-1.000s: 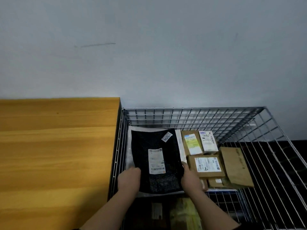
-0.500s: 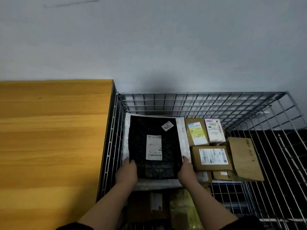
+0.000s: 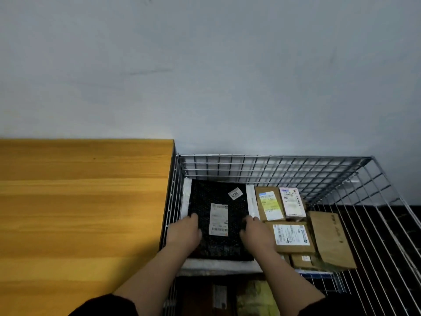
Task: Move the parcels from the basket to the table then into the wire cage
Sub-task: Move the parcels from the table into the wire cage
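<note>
Beside the wooden table (image 3: pixel 79 201), the wire cage (image 3: pixel 273 165) holds cardboard parcels (image 3: pixel 291 236); both hands (image 3: pixel 185 231) (image 3: pixel 256 232) lie spread on a black parcel (image 3: pixel 218 215).

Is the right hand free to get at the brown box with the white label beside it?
Probably yes: the right hand lies on the black parcel next to that brown box, whose top is uncovered.

A plain grey-white wall (image 3: pixel 205 65), faintly scuffed, fills the upper frame. Below it at left, a yellow wood-grain tabletop (image 3: pixel 79 201) with a dark right edge meets the wall. Dark floor (image 3: pixel 405 215) shows at lower right.
</note>
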The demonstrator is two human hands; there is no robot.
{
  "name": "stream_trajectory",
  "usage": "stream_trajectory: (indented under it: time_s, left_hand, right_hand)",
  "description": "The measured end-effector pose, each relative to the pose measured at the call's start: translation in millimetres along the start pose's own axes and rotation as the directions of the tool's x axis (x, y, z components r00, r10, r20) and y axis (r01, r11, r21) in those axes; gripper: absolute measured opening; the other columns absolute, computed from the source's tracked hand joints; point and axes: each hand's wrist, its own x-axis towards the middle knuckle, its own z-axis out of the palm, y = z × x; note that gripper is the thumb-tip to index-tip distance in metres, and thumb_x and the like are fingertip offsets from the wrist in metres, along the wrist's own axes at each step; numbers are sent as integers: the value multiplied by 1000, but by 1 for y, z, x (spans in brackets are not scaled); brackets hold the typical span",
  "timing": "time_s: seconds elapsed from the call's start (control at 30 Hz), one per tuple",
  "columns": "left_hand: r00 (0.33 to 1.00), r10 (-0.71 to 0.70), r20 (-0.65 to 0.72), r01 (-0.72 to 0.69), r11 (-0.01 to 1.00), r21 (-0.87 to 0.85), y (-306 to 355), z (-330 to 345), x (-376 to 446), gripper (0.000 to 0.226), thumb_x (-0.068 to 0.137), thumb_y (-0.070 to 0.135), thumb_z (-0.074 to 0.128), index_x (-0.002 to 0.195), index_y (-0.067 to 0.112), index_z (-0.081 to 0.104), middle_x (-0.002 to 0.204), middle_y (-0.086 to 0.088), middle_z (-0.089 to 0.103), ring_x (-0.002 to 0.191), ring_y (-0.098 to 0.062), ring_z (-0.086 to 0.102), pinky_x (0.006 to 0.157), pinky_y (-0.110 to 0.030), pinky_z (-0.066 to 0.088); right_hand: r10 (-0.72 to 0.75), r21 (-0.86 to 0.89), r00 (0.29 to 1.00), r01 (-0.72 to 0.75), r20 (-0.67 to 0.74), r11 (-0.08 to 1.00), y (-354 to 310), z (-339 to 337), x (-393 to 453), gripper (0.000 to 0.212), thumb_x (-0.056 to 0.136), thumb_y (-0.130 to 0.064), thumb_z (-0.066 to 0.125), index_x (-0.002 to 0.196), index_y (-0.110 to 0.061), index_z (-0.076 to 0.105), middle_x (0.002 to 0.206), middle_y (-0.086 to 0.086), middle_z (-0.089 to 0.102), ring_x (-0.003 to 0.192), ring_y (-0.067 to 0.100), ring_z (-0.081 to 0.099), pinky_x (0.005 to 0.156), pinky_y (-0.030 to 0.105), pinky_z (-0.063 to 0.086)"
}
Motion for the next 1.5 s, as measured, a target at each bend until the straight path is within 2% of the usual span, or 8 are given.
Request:
stream_trajectory:
  time_s: [0.23, 0.37, 0.57, 0.73, 0.93, 1.1, 1.3, 1.5]
  left_hand:
    - [965, -54, -256, 62, 998, 23, -40, -108, -51, 30, 95, 35, 43, 118, 16, 49, 116, -5, 60, 103, -26, 61, 79, -32, 46]
    - [945, -156, -288, 160, 987, -8, -93, -152, -84, 33, 95, 36, 43, 120, 15, 49, 121, -7, 60, 110, -27, 59, 83, -34, 47]
    - [883, -349, -313, 341, 936, -83, -216, -191, -132, 38, 95, 40, 44, 125, 17, 50, 127, -7, 59, 116, -26, 58, 87, -31, 47]
    - [838, -453, -305, 425, 892, -157, -342, -196, -144, 37, 94, 41, 44, 122, 19, 53, 123, -6, 62, 113, -25, 59, 86, -31, 48]
    - [815, -512, -271, 467, 857, -217, -513, -187, -123, 28, 96, 39, 42, 111, 20, 56, 111, -2, 63, 100, -21, 61, 80, -30, 49]
    - [785, -591, -186, 529, 796, -295, -630, -177, -89, 33, 97, 37, 40, 117, 16, 56, 116, -4, 60, 101, -22, 60, 80, -31, 47]
    - [799, -599, -54, 501, 712, -493, -712, -163, -36, 47, 96, 35, 48, 138, 15, 42, 140, -11, 42, 125, -28, 45, 101, -37, 41]
    - [846, -531, 36, 435, 652, -620, -752, -141, 28, 58, 92, 32, 53, 144, 18, 32, 146, -9, 39, 131, -31, 40, 108, -42, 36]
  right_hand:
    - [-158, 64, 969, 173, -188, 983, -80, -91, -44, 26, 97, -22, 48, 120, -13, 52, 123, 7, 54, 110, 26, 54, 75, 31, 42]
    - [-220, 41, 937, 239, -272, 970, -140, -128, -67, 26, 94, -20, 48, 118, -13, 56, 124, 9, 57, 114, 29, 55, 86, 33, 44]
    - [-337, 6, 897, 354, -287, 935, -252, -141, -91, 29, 93, -21, 49, 120, -14, 57, 125, 10, 58, 115, 29, 56, 88, 32, 45]
    - [-389, -35, 888, 393, -246, 919, -365, -114, -92, 29, 95, -24, 49, 121, -15, 56, 128, 8, 59, 118, 28, 56, 88, 31, 46]
    - [-426, -101, 894, 415, -139, 904, -530, -34, -76, 31, 96, -30, 47, 121, -15, 55, 125, 9, 61, 115, 29, 58, 90, 35, 49]
    - [-429, -82, 901, 424, -63, 902, -648, 17, -50, 32, 96, -31, 46, 122, -15, 56, 128, 9, 59, 117, 29, 57, 89, 32, 47]
    - [-407, 39, 913, 406, 37, 913, -752, 62, -7, 35, 97, -28, 45, 127, -11, 53, 132, 12, 56, 119, 31, 55, 92, 34, 45]
    - [-319, 318, 937, 263, 142, 911, -815, 96, 41, 58, 96, -23, 50, 147, -6, 31, 149, 18, 38, 133, 33, 43, 108, 36, 38]
